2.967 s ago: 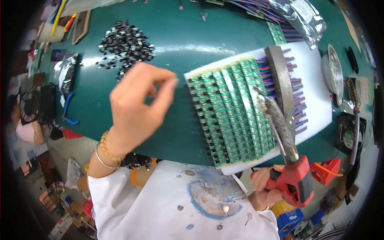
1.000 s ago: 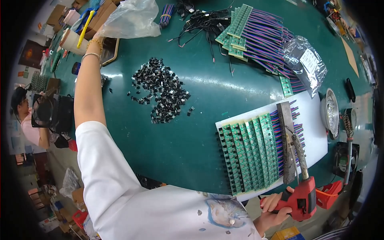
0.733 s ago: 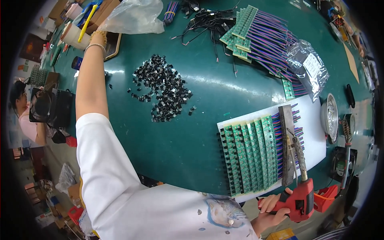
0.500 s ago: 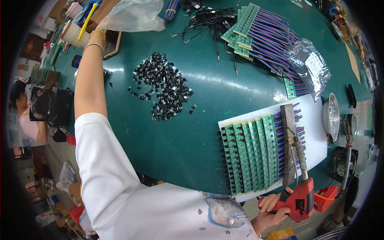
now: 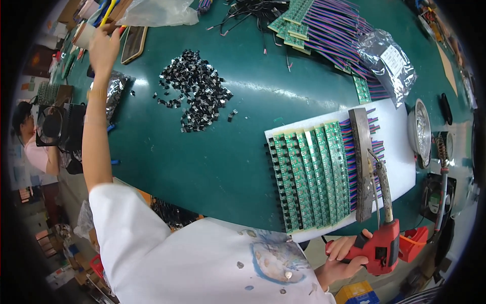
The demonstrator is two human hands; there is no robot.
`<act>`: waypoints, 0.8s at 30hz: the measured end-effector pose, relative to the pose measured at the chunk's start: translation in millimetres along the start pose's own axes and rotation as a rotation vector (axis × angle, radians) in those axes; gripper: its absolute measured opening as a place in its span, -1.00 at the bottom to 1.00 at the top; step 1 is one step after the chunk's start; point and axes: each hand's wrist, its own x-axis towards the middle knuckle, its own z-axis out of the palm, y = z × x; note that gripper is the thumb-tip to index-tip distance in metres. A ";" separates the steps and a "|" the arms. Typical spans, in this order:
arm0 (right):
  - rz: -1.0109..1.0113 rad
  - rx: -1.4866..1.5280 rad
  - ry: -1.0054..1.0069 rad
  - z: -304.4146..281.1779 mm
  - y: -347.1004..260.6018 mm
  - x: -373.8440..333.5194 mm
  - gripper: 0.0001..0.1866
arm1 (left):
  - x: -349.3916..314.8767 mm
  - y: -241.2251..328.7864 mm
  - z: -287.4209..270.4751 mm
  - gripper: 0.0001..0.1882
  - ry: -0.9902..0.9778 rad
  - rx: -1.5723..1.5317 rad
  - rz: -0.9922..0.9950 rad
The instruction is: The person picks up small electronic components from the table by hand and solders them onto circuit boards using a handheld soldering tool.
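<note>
My right hand [image 5: 344,258] is wrapped round the handle of a red soldering gun [image 5: 387,243]. The gun's metal nozzle points up over a dark metal bar [image 5: 360,167]. That bar lies across the coloured wires of several green circuit board strips [image 5: 309,177], set side by side on a white foam sheet [image 5: 400,180]. Small black connectors line the strips on the left. At the far left, my left hand [image 5: 105,50] is at a pale container [image 5: 83,36], beside a yellow-handled tool [image 5: 108,12]. Its fingers are bent together; what they hold is unclear.
Loose black connectors [image 5: 195,93] lie heaped mid-table. Wired board strips [image 5: 298,17], black cables [image 5: 253,12] and a silvery bag [image 5: 387,63] lie at the back. A phone [image 5: 134,44] is by my left hand. A metal bowl [image 5: 419,134] stands right; a person [image 5: 38,147] sits far left.
My left hand has come out from behind the clear plastic bag and moved left to the container. The view has shifted a little. My right hand keeps its hold on the soldering gun.
</note>
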 end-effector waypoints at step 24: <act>0.094 -0.005 -0.314 0.1 -5.7 6.0 -0.14 | -190.6 191.4 -102.5 -0.84 -0.370 -0.462 0.534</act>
